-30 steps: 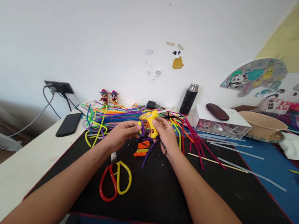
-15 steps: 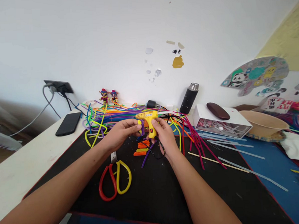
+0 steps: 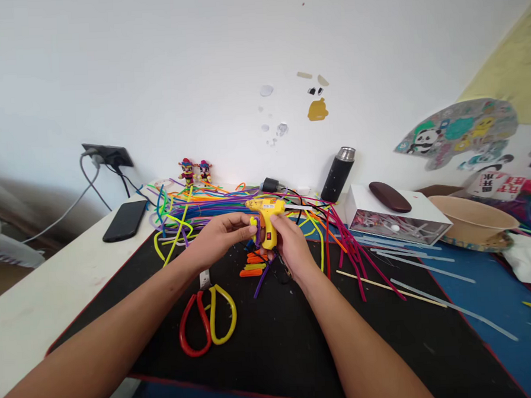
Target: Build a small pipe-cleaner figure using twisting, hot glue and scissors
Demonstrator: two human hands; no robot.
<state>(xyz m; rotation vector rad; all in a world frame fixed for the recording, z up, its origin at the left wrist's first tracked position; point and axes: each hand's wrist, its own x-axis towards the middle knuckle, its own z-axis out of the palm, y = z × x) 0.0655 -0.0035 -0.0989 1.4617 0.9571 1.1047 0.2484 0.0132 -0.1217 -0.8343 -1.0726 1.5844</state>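
My right hand (image 3: 291, 245) is wrapped round the grip of a small yellow glue gun (image 3: 266, 218), whose nozzle points left. Pinched in the fingertips of my left hand (image 3: 220, 237) is a short purple and yellow pipe-cleaner piece (image 3: 256, 229), held right at the gun's nozzle. Both hands hover over a black mat (image 3: 277, 335). Just below them lie short orange and green cut pieces (image 3: 252, 265) and a purple strand. A heap of coloured pipe cleaners (image 3: 203, 208) lies behind the hands.
Scissors with red and yellow handles (image 3: 207, 318) lie on the mat near my left forearm. A black phone (image 3: 125, 220) sits at the left, a dark flask (image 3: 338, 174) and a white box (image 3: 393, 219) at the right, beside a tan bowl (image 3: 471, 218). Clear glue sticks (image 3: 429, 270) lie right.
The glue gun and both hands have shifted slightly; the gun's nozzle has come down closer to the piece in my left fingers. Both grips are unchanged.
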